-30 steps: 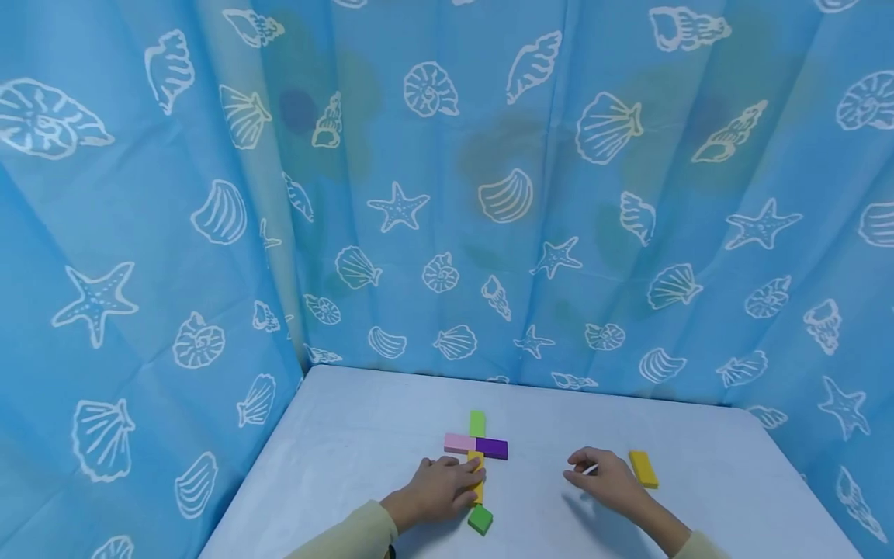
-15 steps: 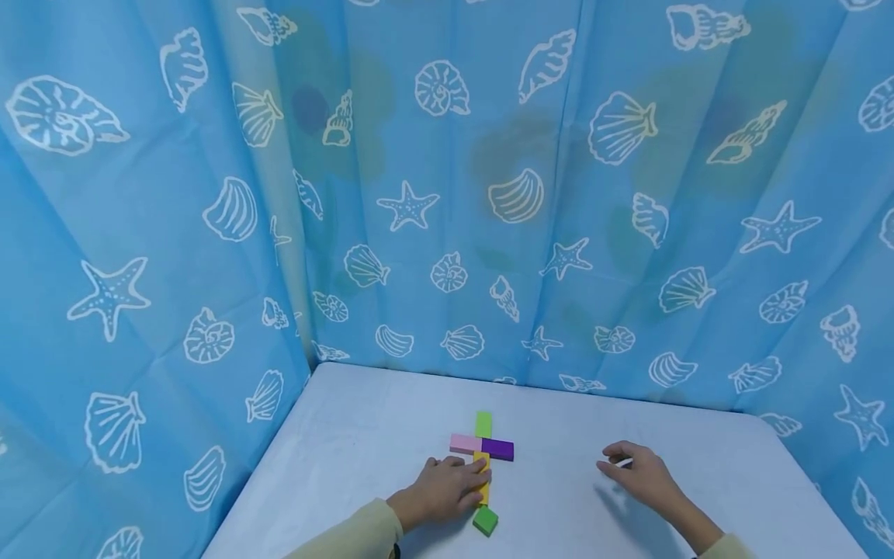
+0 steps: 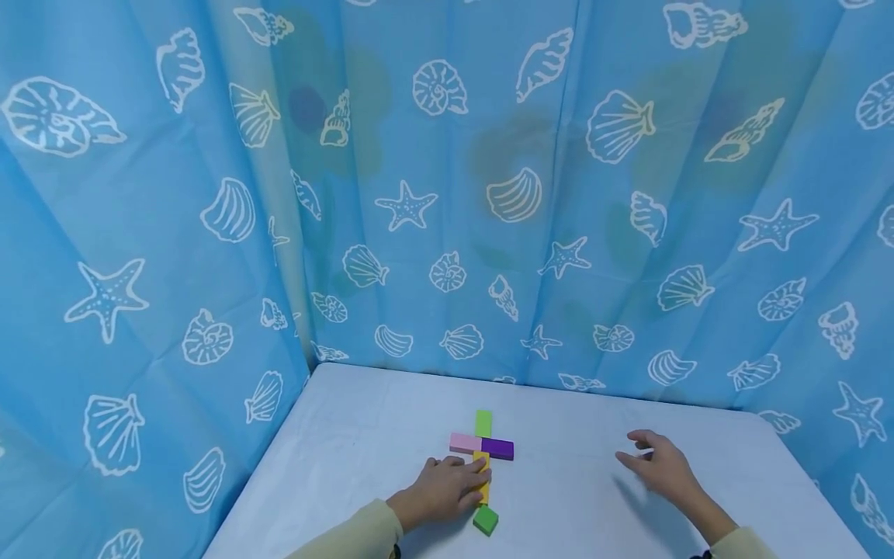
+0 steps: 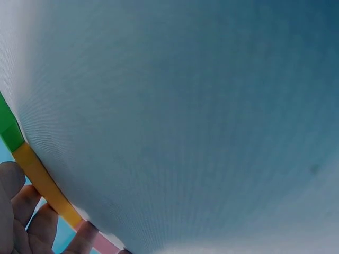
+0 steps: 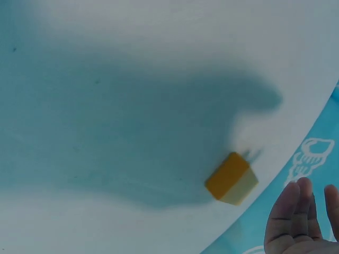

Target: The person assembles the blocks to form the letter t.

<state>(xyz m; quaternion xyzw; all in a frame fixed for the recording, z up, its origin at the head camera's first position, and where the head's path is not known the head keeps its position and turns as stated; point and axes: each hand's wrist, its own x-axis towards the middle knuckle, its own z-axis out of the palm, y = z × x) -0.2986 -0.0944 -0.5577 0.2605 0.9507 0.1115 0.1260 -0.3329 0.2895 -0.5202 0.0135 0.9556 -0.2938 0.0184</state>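
Note:
My left hand (image 3: pixel 441 489) rests its fingers on a long yellow block (image 3: pixel 484 494) lying on the white table. At its far end, a pink block (image 3: pixel 465 442) and a purple block (image 3: pixel 498 449) form a crosspiece, with a light green block (image 3: pixel 483 423) beyond them. A green block (image 3: pixel 485 520) sits turned at its near end. Over the table's right side, my right hand (image 3: pixel 663 470) hovers with thumb and fingers apart and nothing between them. In the right wrist view, another yellow block (image 5: pixel 229 177) lies near those fingers (image 5: pixel 300 206); the head view hides it behind the hand.
A blue curtain (image 3: pixel 447 233) with white shell and starfish prints hangs behind the table and along its sides. White cloth covers the table (image 3: pixel 559 497). The right hand's shadow falls on it.
My right hand has moved right, and its thumb and fingers have spread; it now covers the yellow block seen earlier. The left hand stays on its block. The head view has shifted slightly.

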